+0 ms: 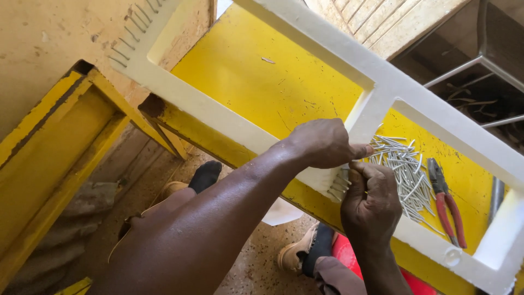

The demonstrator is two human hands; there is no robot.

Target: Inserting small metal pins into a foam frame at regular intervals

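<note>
A long white frame (284, 33) with open rectangular compartments lies across a yellow bench (262, 82). My left hand (322, 143) rests in a fist on the frame's near rail, thumb pointing right. My right hand (371, 199) is just below it, fingers curled around a thin nail (341, 183) at a row of nails that sticks out of the rail's edge. A pile of loose silver nails (406, 166) lies on the bench inside the frame, right of both hands.
Red-handled pliers (448, 202) lie right of the nail pile. Another row of nails (131, 30) juts from the frame's far left end. A yellow stand (49, 142) is at the left. My feet and the dirt floor (245, 267) show below the bench.
</note>
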